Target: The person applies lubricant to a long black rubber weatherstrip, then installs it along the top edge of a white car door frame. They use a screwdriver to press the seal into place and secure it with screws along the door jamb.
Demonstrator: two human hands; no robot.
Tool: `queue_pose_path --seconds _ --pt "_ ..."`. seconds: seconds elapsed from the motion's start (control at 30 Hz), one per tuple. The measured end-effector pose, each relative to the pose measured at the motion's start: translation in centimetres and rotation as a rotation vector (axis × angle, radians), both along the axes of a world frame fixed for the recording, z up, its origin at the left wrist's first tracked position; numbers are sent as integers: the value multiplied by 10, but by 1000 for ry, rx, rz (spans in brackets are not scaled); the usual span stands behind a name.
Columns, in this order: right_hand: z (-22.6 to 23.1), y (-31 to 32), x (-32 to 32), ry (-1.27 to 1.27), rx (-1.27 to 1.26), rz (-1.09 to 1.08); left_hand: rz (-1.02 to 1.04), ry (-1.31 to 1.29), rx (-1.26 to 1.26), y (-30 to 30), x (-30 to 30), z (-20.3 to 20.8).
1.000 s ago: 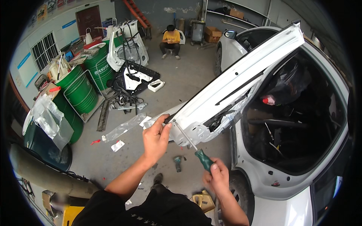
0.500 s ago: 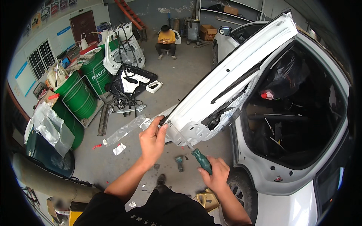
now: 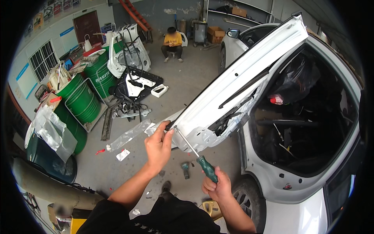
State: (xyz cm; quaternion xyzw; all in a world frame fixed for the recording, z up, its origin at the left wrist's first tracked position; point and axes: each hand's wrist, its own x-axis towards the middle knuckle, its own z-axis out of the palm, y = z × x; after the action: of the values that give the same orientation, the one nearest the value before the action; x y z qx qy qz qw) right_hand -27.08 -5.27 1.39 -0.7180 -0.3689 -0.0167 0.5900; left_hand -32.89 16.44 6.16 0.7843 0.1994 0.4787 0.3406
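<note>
A white car door (image 3: pixel 233 74) stands swung open, its near lower corner in front of me. Around that corner's edge my left hand (image 3: pixel 159 146) is closed, with thumb and forefinger at a small black part (image 3: pixel 170 125). My right hand (image 3: pixel 218 185) grips the dark green handle of a screwdriver (image 3: pixel 207 168). The screwdriver's metal shaft slants up and left, its tip meeting the door edge right beside my left fingertips. What exactly the tip sits in is too small to make out.
The silver car body (image 3: pixel 290 187) fills the right side. A cordless power tool (image 3: pixel 185 170) lies on the floor below my hands, near a yellow case (image 3: pixel 212 210). Green drums (image 3: pixel 82 99) and loose door parts (image 3: pixel 136 85) stand left. A person (image 3: pixel 172 43) sits at the back.
My right hand has shifted slightly down and left, and its grip on the screwdriver handle has turned. The left hand stays at the door edge.
</note>
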Motion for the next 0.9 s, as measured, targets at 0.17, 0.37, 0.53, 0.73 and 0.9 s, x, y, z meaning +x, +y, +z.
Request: queue_pose_path --seconds 0.17,0.37,0.53,0.73,0.9 --pt "-3 4 22 -624 -22 -117 11 -15 15 -1 0 1" --pt "-13 -3 7 1077 331 380 14 -27 3 -3 3 0" --pt "-6 1 22 -594 -57 -44 29 -58 27 -1 3 -2" --pt "-20 4 6 842 387 276 26 -28 22 -4 4 2" --pt "-4 2 18 -436 35 -102 36 -75 50 -1 4 -3"
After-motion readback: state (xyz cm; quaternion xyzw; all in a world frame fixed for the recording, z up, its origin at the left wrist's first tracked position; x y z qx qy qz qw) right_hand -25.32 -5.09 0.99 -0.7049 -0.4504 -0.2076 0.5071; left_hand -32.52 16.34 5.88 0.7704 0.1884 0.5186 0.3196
